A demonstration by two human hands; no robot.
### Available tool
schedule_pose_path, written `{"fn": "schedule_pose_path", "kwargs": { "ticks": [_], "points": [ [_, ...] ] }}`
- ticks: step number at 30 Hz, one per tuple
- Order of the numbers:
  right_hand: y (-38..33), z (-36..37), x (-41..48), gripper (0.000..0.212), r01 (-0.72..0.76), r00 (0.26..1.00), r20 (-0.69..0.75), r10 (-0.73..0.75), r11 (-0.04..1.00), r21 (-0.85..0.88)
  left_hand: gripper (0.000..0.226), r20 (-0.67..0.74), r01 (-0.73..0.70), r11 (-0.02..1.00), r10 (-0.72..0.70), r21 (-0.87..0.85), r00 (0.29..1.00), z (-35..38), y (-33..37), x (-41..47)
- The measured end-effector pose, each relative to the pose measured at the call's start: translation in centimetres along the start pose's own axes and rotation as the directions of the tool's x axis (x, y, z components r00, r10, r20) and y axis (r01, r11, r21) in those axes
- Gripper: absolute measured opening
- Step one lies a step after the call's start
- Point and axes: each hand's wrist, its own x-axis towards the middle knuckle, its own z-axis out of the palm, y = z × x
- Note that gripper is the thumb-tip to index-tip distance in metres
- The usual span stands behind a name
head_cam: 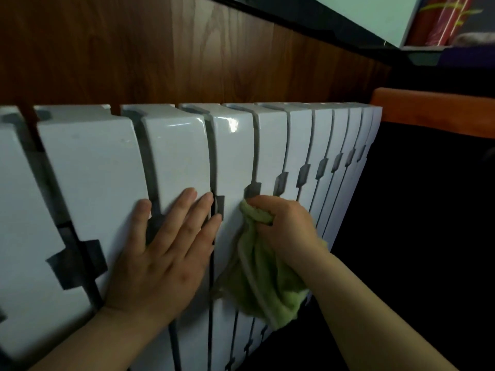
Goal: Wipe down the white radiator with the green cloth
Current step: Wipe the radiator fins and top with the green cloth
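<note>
From the head view, the white radiator [88,162] spans the frame, mounted against a brown wood-panelled wall [160,49]. Its sections stand side by side, each with its long axis running from the top edge downward. They shrink toward the radiator's right end, beside an orange board [428,111].

The right hand [289,226] has its grip closed round a bunched green cloth [257,277]. Thumb and fingers pinch the wad against the radiator's face just below a dark notch [253,190] between two middle sections, and the rest of the cloth hangs loose beneath the wrist.

The left hand [160,258] lies flat with its fingers spread on the next sections to the left. It presses the metal and holds nothing.

As I read it, the cloth sits about midway along the radiator. The narrow sections toward the right end lie on the cloth hand's side, so that hand is the nearer one for them. A stroke would best follow a section's long axis, up toward the top edge or down.
</note>
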Motion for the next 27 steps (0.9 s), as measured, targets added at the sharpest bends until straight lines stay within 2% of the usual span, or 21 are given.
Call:
{"fn": "schedule_pose_path", "kwargs": {
  "ticks": [2,5,8,10,15,18,21,23,27],
  "points": [
    [0.5,0.1,0.3,0.029,0.277,0.941,-0.099,-0.322,0.907,-0.318,0.038,0.004,0.004,1.0,-0.004,-0.005,1.0,-0.1,-0.1,0.1],
    [2.1,-0.5,0.6,0.029,0.403,0.837,-0.112,-0.536,0.741,-0.537,0.039,0.03,0.005,1.0,-0.004,-0.02,1.0,-0.2,-0.2,0.2],
    [3.0,-0.6,0.4,0.039,0.433,0.83,0.007,-0.557,0.638,-0.636,0.041,0.076,0.008,0.999,-0.004,-0.054,0.997,-0.9,-0.2,0.6],
    [2.7,0.0,0.3,0.045,0.417,0.869,0.067,-0.491,0.651,-0.634,0.042,0.104,0.014,0.995,-0.004,-0.095,0.995,-1.6,-0.2,0.8],
    [0.2,0.5,0.9,0.023,0.23,0.972,0.129,-0.194,0.887,-0.401,0.041,0.069,0.019,0.991,-0.01,-0.13,0.998,-3.6,-1.8,2.1],
    [0.3,0.2,0.4,0.027,0.123,0.988,0.118,-0.102,0.975,-0.186,0.041,0.045,0.034,0.995,-0.03,-0.09,0.999,-4.3,-3.8,3.7],
    [0.2,0.2,-0.7,0.031,-0.02,0.998,0.066,0.017,0.999,0.042,0.042,0.089,0.026,0.999,-0.022,-0.041,0.996,-4.2,-5.1,4.7],
    [-0.3,0.2,-1.2,0.031,-0.115,0.993,0.016,0.114,0.972,0.206,0.046,0.126,-0.008,1.0,0.01,-0.016,0.992,-4.0,-5.3,4.7],
    [-1.6,-1.4,-0.5,0.03,-0.211,0.962,-0.089,0.259,0.909,0.359,0.049,0.151,-0.029,1.0,0.03,-0.007,0.988,-3.7,-5.5,4.6]
  ]
}}
